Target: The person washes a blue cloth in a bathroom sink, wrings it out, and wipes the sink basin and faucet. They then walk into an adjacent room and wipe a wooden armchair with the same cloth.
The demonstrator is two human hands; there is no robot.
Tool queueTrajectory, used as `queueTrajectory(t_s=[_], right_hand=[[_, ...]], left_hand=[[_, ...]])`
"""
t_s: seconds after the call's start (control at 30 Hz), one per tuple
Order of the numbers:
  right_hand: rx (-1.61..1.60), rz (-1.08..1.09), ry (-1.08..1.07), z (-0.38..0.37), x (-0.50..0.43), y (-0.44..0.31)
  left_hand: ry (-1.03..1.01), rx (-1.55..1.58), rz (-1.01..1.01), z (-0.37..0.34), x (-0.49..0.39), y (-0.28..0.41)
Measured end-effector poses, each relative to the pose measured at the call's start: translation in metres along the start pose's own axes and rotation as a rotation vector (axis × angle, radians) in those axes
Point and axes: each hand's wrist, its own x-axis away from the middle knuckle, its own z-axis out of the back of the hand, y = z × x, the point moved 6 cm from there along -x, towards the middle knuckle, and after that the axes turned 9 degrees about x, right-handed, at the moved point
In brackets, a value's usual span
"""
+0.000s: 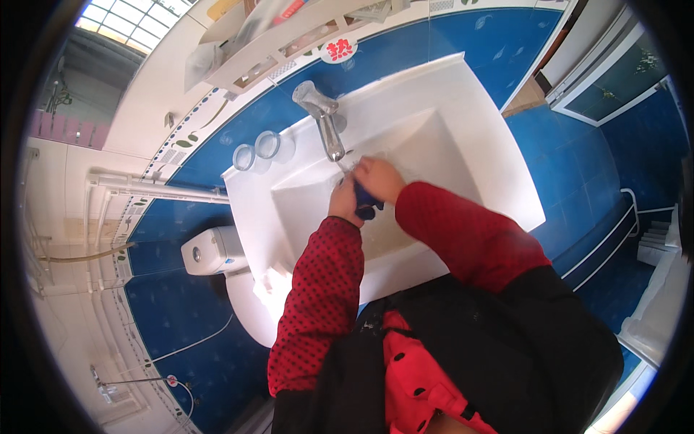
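Both of my hands meet over the basin of a white washbasin [450,157], just below the spout of a chrome faucet [328,130]. A small dark blue cloth [367,199] is bunched between them, its lower end hanging free. My left hand [344,199] grips it from the left side. On the upper right, my right hand [379,178] has its fingers curled in at the cloth's top, close to the spout. Water appears to run from the spout onto my fingers. Cloudy water or wet residue shows in the basin bottom.
Two clear glass cups [268,145] stand on the washbasin's back left corner. A white shelf [303,46] with assorted items hangs above the faucet. To the left is a toilet [214,252]; white pipes [162,190] run along the wall. A glazed door [612,76] stands at right.
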Motion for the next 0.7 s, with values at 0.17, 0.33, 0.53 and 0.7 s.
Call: queueTrajectory(t_s=[0.17, 0.33, 0.53, 0.7], right_hand=[[0.028, 0.029, -0.056, -0.019, 0.001, 0.003], [-0.020, -0.067, 0.194, 0.002, 0.001, 0.007], [0.008, 0.081, 0.136, -0.023, 0.004, 0.009], [-0.701, -0.128, -0.119, -0.015, -0.042, 0.086]], left_hand=[[-0.017, 0.162, 0.006, 0.005, -0.005, -0.002], [0.051, -0.049, -0.073, -0.001, 0.003, 0.015], [0.069, -0.091, 0.078, 0.002, 0.016, 0.015], [-0.159, 0.198, -0.043, 0.003, 0.019, 0.023]])
